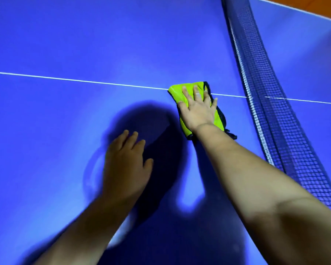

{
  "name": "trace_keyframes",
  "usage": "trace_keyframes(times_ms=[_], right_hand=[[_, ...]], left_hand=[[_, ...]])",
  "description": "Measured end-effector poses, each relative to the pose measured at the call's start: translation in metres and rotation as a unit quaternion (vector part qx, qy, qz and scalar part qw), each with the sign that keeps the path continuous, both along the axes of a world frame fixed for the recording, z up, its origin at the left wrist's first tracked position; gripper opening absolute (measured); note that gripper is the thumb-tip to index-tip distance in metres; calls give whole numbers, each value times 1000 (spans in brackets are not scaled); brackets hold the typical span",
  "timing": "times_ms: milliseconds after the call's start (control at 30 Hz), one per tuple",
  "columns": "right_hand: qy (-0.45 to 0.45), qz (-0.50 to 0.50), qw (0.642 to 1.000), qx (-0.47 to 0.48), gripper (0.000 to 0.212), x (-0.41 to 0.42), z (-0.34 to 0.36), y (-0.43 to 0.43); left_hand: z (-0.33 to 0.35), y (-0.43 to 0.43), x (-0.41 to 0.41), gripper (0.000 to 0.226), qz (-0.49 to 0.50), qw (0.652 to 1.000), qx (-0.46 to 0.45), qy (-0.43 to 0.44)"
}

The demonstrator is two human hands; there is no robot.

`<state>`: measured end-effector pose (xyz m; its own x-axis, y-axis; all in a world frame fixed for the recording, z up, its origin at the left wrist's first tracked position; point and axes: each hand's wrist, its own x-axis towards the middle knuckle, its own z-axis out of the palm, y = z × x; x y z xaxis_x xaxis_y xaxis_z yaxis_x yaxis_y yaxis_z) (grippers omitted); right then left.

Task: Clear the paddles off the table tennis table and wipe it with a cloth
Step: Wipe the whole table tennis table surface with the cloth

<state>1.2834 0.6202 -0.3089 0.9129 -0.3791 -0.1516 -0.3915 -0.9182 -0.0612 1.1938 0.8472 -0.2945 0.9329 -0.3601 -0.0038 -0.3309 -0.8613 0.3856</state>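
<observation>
A right hand point(197, 109) is pressing flat on a folded yellow-green microfibre cloth with dark edging point(177, 92), its fingers lying straight and spread across the fabric rather than curling round it. The cloth is lying on the blue table tennis table point(65, 44), right over the thin white centre line point(84, 80) that is running across the playing surface, and near the dark blue mesh net point(275, 121) without touching it. Part of the cloth is showing beyond the fingertips and along both sides of the hand and wrist.

The left hand point(125, 163) is lying open, palm down, with the fingers loosely together and the thumb out to the side, holding nothing. It is sitting nearer the person's edge of the table, well apart from the cloth. It is blurred, so whether it is resting on the surface or hovering just above it cannot be told.

A dark rounded shadow is falling on the table between the two forearms. Beyond the table's far corner, past the net, a strip of orange floor point(323, 6) is showing.
</observation>
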Motion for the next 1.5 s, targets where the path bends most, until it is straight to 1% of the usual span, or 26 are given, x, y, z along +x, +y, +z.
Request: trace_keyframes(times_ms=[100, 233, 333, 433, 533, 667, 700, 833, 933, 1133, 1233, 1300, 1367, 1500], right_hand=[[4, 17, 1000, 11, 55, 18, -1, 51], [8, 60, 998, 27, 55, 35, -3, 115], [-11, 122, 992, 17, 54, 35, -6, 163], [-45, 194, 980, 0, 52, 23, -8, 200], [-61, 256, 965, -7, 51, 8, -10, 216], [-56, 322, 945, 30, 52, -25, -6, 214], [-54, 334, 940, 40, 52, -34, -6, 211], [-76, 352, 929, 84, 50, -63, -10, 178], [-84, 327, 937, 88, 49, -70, -10, 133], [-68, 228, 969, 72, 47, -72, -8, 1], [-84, 176, 977, 81, 53, -79, -6, -65], [-93, 146, 982, 74, 55, -85, -7, -105], [-96, 116, 987, 62, 53, -93, -4, -141], [-88, 87, 992, 30, 49, -105, -4, -198]], left_hand=[[-6, 48, 8, 50, 18, 1000, 2, -1], [-7, 91, 12, 54, 41, 999, 21, 11], [-7, 117, 10, 55, 82, 996, 21, 18], [-6, 134, 0, 57, 151, 987, -9, 49], [-6, 139, -12, 56, 194, 980, -22, 38], [-2, 124, -29, 43, 216, 975, -1, 43], [-1, 116, -33, 43, 219, 974, 7, 50], [6, 79, -48, 44, 194, 979, 35, 43], [10, 44, -55, 51, 161, 984, 59, 53], [16, -51, -65, 87, 62, 990, 97, 82], [15, -98, -73, 99, 12, 989, 118, 94], [14, -124, -79, 104, -16, 987, 126, 94], [12, -145, -83, 104, -35, 985, 135, 100], [9, -167, -82, 103, -45, 979, 164, 110]])
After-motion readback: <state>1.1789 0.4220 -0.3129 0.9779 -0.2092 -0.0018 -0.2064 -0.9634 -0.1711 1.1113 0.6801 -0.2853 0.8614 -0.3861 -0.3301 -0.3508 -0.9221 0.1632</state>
